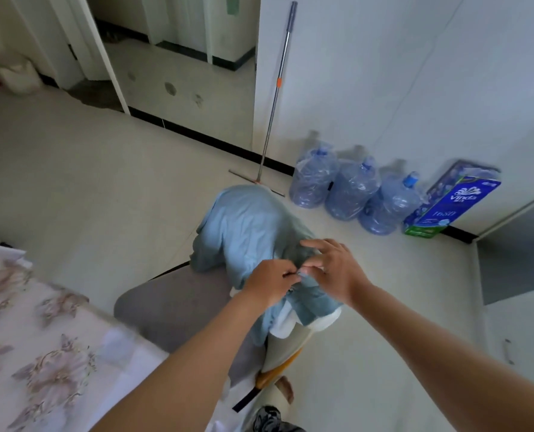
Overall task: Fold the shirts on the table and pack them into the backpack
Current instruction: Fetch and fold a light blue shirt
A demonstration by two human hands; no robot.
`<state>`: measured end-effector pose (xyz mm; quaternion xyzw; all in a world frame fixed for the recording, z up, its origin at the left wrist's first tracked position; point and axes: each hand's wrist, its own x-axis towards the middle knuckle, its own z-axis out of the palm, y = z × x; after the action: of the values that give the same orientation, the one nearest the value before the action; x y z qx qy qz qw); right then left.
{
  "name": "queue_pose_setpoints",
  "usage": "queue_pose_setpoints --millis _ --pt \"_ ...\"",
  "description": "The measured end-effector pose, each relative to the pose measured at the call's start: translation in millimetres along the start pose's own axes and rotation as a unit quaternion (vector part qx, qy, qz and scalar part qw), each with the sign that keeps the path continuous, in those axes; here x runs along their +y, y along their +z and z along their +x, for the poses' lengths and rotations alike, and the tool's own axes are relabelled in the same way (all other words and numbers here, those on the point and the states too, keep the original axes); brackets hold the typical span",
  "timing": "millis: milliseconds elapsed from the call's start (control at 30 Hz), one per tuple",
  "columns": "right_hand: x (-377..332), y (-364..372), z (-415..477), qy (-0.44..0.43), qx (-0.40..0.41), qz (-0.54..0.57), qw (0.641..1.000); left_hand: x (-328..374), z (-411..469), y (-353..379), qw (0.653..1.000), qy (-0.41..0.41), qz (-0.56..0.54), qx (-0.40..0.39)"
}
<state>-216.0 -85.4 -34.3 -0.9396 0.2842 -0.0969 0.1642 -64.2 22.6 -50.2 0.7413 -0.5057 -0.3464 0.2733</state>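
Hands: left hand (272,283) and right hand (332,269) meet, each pinching the same spot of cloth, the right's other fingers spread.
Shirt: blue shirt (247,232) hangs over the chair (166,304) back, off the table (41,322); probably draped there to work a button or collar before folding.
Hidden: what they pinch is too small to tell; no backpack in view; white cloth (287,322) beneath, partly covered.

- Chair (172,304) back is totally buried under the shirt (247,232).
- Whatever the left hand (269,283) and right hand (334,269) pinch is too small to tell.
- Worktop (41,353), lower left: blurry and cropped.
- Dark patterned thing (269,420) is cut off at the bottom edge.
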Motion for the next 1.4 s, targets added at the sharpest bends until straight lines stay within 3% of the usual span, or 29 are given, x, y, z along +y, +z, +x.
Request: queue_pose_setpoints --millis 133,300,400,500,600,700,767,833,867,967,1067,1133,1200,1300,1400 --pt "-31 -8 5 0.029 0.067 0.096 0.993 11 -13 -29 0.998 0.034 -0.026 0.049" --pt "-57 -21 17 0.154 -0.014 0.036 0.987 33 -31 -83 0.991 0.036 -0.064 0.116" --pt "-68 -34 31 0.170 0.035 0.013 0.985 33 -38 -119 0.984 0.035 -0.072 0.161" --pt "-90 -56 51 0.159 0.142 0.157 0.964 21 -47 -147 0.993 0.041 -0.020 0.106" --pt "-111 -64 71 0.073 0.154 0.198 0.965 12 -48 -153 0.995 0.027 0.085 0.053" --pt "-106 -52 78 0.050 0.084 0.135 0.986 8 -41 -160 0.981 -0.006 0.149 0.124" --pt "-89 -41 77 0.080 -0.003 -0.003 0.997 6 -41 -170 0.977 -0.027 0.124 0.169" --pt "-72 -31 76 0.129 -0.053 -0.132 0.981 6 -45 -179 0.972 -0.037 0.114 0.204" --pt "-70 -30 77 0.152 -0.049 -0.125 0.979 7 -49 -182 0.967 -0.045 0.120 0.219" --pt "-96 -37 88 0.171 0.014 0.035 0.985 7 -60 -190 0.947 -0.076 0.146 0.277" --pt "-149 -57 102 0.112 0.106 0.108 0.982 -1 -81 -207 0.931 -0.078 0.110 0.339" --pt "-192 -69 108 0.078 0.119 0.200 0.969 -8 -106 -222 0.918 -0.045 0.057 0.390" --pt "-237 -71 108 0.040 0.069 0.260 0.962 -14 -140 -237 0.888 -0.016 0.045 0.458" --pt "-301 -49 91 -0.028 -0.055 0.242 0.968 -25 -204 -260 0.854 -0.031 0.050 0.517" --pt "-340 -31 71 0.007 -0.120 0.271 0.955 -44 -253 -277 0.869 -0.128 0.151 0.453"
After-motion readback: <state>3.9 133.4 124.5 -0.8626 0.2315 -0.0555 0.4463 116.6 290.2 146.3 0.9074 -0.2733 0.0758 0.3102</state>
